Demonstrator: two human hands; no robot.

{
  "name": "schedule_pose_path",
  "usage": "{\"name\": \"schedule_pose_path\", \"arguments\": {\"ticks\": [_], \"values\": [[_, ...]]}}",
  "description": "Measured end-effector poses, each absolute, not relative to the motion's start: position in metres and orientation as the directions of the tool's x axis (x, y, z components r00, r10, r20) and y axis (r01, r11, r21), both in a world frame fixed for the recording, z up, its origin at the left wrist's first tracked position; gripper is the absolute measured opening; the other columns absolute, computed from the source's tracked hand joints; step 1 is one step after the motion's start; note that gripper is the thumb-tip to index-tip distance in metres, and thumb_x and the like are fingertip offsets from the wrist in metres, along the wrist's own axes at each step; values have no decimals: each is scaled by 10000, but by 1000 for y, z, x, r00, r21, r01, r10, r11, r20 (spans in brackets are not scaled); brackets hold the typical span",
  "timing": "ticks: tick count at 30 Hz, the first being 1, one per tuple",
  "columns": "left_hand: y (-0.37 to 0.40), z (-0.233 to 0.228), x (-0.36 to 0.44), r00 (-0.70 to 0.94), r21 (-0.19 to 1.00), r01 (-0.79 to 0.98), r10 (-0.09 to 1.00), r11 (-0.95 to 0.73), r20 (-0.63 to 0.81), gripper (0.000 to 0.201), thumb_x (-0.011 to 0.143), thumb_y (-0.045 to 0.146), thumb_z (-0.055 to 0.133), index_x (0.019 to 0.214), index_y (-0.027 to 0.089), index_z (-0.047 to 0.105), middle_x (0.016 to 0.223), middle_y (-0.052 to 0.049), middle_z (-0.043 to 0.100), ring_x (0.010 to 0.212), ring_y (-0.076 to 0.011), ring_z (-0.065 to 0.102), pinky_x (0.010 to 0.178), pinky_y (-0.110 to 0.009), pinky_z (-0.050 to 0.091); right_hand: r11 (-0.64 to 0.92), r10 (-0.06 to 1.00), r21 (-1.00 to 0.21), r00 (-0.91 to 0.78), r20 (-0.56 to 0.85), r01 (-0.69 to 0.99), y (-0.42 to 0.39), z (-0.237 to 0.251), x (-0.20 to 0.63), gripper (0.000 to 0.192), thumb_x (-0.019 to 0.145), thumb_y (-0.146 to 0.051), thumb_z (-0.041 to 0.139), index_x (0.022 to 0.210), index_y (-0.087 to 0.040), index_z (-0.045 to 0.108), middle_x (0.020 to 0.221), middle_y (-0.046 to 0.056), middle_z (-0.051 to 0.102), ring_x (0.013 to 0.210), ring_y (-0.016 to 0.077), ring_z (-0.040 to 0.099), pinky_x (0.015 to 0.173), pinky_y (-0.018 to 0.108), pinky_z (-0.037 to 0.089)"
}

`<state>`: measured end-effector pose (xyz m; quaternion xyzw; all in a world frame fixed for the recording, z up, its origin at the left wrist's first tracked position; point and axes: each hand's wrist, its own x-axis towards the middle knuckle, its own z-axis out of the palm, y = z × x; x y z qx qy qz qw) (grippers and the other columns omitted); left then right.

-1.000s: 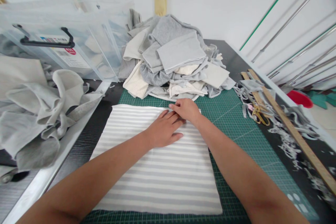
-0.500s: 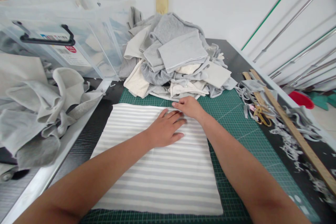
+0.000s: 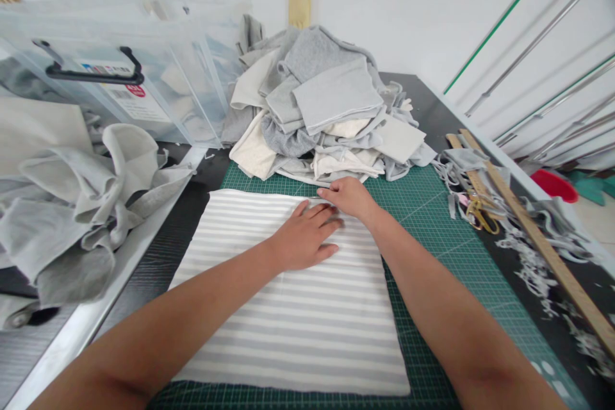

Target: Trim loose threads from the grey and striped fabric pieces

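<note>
A grey-and-white striped piece of fabric (image 3: 288, 333) lies flat on the green cutting mat (image 3: 432, 230). My left hand (image 3: 305, 237) rests palm down on the fabric near its far edge, fingers stretched out and apart. Just beyond it, my right hand (image 3: 350, 198) is closed in a pinch at that far edge. A small thin, light sliver shows by its fingertips, too small to name. Part of the fabric's far right corner is hidden under the right hand and forearm.
Behind the mat rises a pile of grey and cream cloth pieces (image 3: 331, 96). To the left are a clear plastic bin (image 3: 158, 102) and more grey cloth (image 3: 81, 192). Gold-handled scissors (image 3: 480, 214), a long wooden ruler (image 3: 538, 237) and fabric scraps (image 3: 528, 262) lie right.
The whole view has shifted slightly, so everything appears a little further right. Both hands keep their places on the fabric, which lies as before.
</note>
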<state>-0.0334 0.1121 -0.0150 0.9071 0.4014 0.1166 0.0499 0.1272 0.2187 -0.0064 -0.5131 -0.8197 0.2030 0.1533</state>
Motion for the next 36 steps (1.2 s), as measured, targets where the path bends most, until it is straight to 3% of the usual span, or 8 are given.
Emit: {"name": "schedule_pose_path", "arguments": {"ticks": [14, 36], "values": [[113, -14, -32, 657, 191, 709, 734, -679, 174, 467, 925, 496, 449, 1319, 247, 486, 1420, -65, 454, 1320, -255, 363, 1138, -487, 189, 394, 905, -381, -426, 0, 836, 213, -4, 121, 496, 863, -567, 480, 609, -181, 661, 578, 30, 618, 559, 135, 496, 511, 272, 261], [113, -13, -31, 659, 177, 710, 732, -682, 172, 480, 924, 495, 451, 1328, 238, 483, 1422, -83, 445, 1309, -265, 374, 1141, -491, 178, 367, 921, -307, -389, -12, 878, 211, -7, 116, 475, 881, -578, 454, 721, -204, 700, 717, 48, 691, 651, 158, 566, 533, 274, 284]]}}
